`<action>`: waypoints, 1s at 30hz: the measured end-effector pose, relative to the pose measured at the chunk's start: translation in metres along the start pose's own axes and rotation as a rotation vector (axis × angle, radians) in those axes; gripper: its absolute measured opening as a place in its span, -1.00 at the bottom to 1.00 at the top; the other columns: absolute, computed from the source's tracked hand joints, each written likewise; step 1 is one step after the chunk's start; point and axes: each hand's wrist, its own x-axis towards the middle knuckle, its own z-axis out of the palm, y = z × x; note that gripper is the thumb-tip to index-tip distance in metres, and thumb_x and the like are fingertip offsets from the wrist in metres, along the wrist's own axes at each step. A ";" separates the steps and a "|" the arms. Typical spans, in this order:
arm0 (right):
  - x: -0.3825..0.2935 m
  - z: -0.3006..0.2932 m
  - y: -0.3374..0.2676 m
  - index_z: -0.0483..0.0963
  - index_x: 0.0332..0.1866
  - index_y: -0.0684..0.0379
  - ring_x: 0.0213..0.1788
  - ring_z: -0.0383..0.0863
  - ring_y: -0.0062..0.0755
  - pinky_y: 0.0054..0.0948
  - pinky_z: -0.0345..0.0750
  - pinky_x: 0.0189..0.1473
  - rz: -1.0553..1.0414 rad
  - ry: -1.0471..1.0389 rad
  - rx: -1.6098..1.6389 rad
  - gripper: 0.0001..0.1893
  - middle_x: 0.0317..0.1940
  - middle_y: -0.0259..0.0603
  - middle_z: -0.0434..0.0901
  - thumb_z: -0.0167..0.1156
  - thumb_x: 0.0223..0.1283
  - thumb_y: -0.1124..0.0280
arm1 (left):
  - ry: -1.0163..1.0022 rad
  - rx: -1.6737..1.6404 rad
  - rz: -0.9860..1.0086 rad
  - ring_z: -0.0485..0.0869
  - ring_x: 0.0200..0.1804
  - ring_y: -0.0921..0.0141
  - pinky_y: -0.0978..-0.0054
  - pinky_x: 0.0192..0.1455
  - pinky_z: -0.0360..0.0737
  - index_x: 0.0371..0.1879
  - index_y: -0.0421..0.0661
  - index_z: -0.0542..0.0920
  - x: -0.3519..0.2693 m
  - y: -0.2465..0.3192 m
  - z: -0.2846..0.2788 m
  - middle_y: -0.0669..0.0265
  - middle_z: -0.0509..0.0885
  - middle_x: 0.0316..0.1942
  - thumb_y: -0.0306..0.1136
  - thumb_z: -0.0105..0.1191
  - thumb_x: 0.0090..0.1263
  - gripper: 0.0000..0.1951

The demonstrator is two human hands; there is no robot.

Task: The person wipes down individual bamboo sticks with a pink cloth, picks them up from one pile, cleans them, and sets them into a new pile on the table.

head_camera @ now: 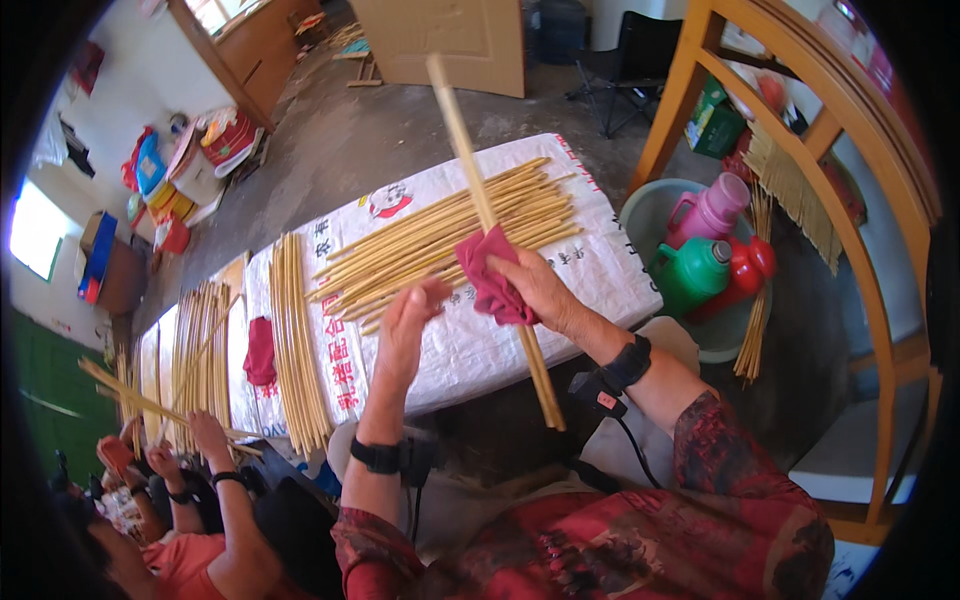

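Observation:
My right hand [536,281] is closed around a dark red cloth [487,262], which wraps a few long, pale sticks [469,161]. They slant across the table, with their upper ends toward the far side and their lower ends past the near edge. My left hand [409,322] is off to the left of the cloth, slightly blurred, fingers apart with nothing visible in them. Behind both hands a broad layer of similar sticks [420,240] lies on a white woven plastic sheet [442,379] bearing printed writing.
Further left lie a sheaf of sticks [292,337], a second red cloth [260,352] and another bundle [201,352]. A co-worker [202,555] handles sticks at lower left. On the right, a tub [637,214] holds a green thermos [694,274] beside a wooden frame [889,315].

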 end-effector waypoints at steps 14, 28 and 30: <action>0.015 0.074 0.052 0.38 -0.19 0.26 -0.48 0.47 -0.66 -0.68 0.43 -0.43 0.220 -0.305 -0.180 -0.72 -0.46 -0.35 0.48 -0.08 0.23 0.23 | 0.078 -0.530 0.021 0.60 -0.42 0.35 0.48 -0.32 0.58 -0.22 -0.26 0.39 0.016 0.025 -0.034 0.13 0.58 -0.37 -0.23 -0.26 0.38 -0.70; -0.078 0.019 0.045 0.39 -0.17 0.29 -0.33 0.39 -0.73 -0.68 0.39 -0.27 0.440 -0.362 -0.328 -0.73 -0.38 -0.42 0.45 -0.05 0.22 0.28 | 0.418 -0.899 0.062 0.15 -0.67 0.60 0.62 -0.56 0.25 -0.38 -0.17 0.34 0.020 0.016 -0.092 0.51 0.18 -0.71 -0.31 -0.22 0.37 -0.81; -0.097 -0.005 0.041 0.39 -0.16 0.29 -0.28 0.37 -0.73 -0.66 0.38 -0.22 0.413 -0.406 -0.538 -0.73 -0.33 -0.43 0.45 -0.05 0.22 0.29 | 0.447 -0.906 0.078 0.13 -0.68 0.60 0.62 -0.60 0.23 -0.40 -0.17 0.33 0.023 0.017 -0.100 0.50 0.17 -0.71 -0.30 -0.24 0.38 -0.80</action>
